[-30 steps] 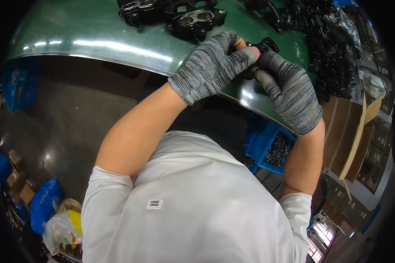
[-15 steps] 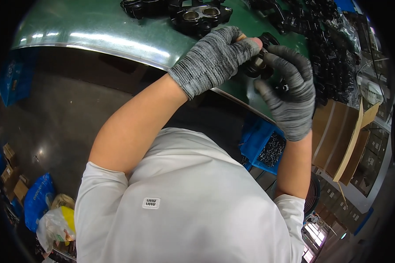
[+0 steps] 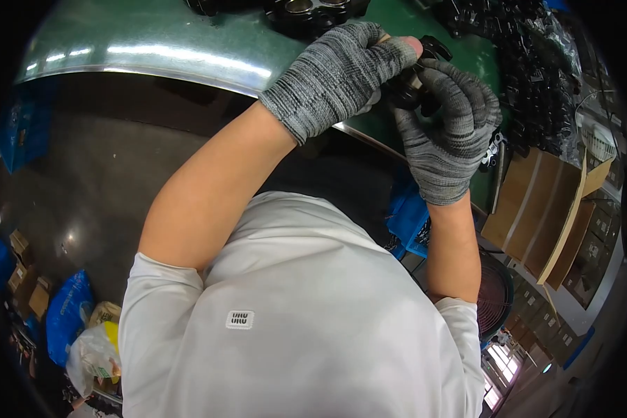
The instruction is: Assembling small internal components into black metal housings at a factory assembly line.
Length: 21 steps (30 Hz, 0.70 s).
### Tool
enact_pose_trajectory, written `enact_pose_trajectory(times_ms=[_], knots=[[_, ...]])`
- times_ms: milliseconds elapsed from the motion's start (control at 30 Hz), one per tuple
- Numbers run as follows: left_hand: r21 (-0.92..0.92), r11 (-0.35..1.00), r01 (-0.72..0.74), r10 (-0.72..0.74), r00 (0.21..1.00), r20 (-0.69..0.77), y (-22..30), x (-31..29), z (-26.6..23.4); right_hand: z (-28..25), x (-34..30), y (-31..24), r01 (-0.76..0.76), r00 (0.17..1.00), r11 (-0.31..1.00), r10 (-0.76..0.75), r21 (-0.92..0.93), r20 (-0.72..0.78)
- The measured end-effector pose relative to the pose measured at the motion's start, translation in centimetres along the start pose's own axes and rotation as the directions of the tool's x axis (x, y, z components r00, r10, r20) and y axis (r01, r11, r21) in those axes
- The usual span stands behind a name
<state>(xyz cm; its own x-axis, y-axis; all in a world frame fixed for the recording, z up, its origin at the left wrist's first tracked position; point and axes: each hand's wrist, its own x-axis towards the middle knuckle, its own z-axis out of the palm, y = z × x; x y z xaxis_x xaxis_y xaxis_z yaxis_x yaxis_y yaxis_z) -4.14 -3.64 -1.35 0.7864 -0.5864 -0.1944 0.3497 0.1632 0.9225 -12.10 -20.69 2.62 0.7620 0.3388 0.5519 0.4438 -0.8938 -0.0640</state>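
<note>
Both hands wear grey striped knit gloves and meet over the near edge of the green table (image 3: 146, 35). Between them is a black metal part (image 3: 405, 92), apparently a brake caliper, tilted and partly covered by fingers. My left hand (image 3: 338, 76) is closed on its left side, the bare thumb tip over its top. Curled fingers of my right hand (image 3: 451, 125) press against its right side. Just beyond my left hand lies a black caliper (image 3: 313, 19) with round silver bores, cut off by the upper border.
Black parts (image 3: 536, 83) are heaped at the table's right, with small shiny metal pieces (image 3: 493, 150) beside my right wrist. Below the table edge stands a blue bin (image 3: 407, 219). An open cardboard box (image 3: 529, 209) is at the right, with a round fan (image 3: 494, 296) lower down.
My right hand has shifted slightly left, its fingers closing in on the black part. My left hand is a little higher in view. The caliper on the table sits nearer the upper border.
</note>
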Motion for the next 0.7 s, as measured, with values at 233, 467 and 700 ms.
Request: enact_pose_trajectory(times_ms=[233, 467, 700], knots=[[0.073, 0.996, 0.051, -0.049, 0.998, -0.038, -0.3, 0.0, 0.2, 0.2, 0.0, 0.5, -0.018, 1.000, 0.999, 0.018, 0.042, -0.006], [0.169, 0.983, -0.074, 0.081, 0.996, -0.035, -0.8, 0.3, 0.5, 1.2, -0.7, 0.0, -0.035, 0.990, 0.999, 0.037, 0.020, -0.138], [0.014, 0.998, 0.058, -0.058, 0.998, 0.010, 2.0, -0.9, -0.1, 0.9, 0.1, 0.0, -0.015, 0.991, 0.999, 0.010, -0.036, -0.136]])
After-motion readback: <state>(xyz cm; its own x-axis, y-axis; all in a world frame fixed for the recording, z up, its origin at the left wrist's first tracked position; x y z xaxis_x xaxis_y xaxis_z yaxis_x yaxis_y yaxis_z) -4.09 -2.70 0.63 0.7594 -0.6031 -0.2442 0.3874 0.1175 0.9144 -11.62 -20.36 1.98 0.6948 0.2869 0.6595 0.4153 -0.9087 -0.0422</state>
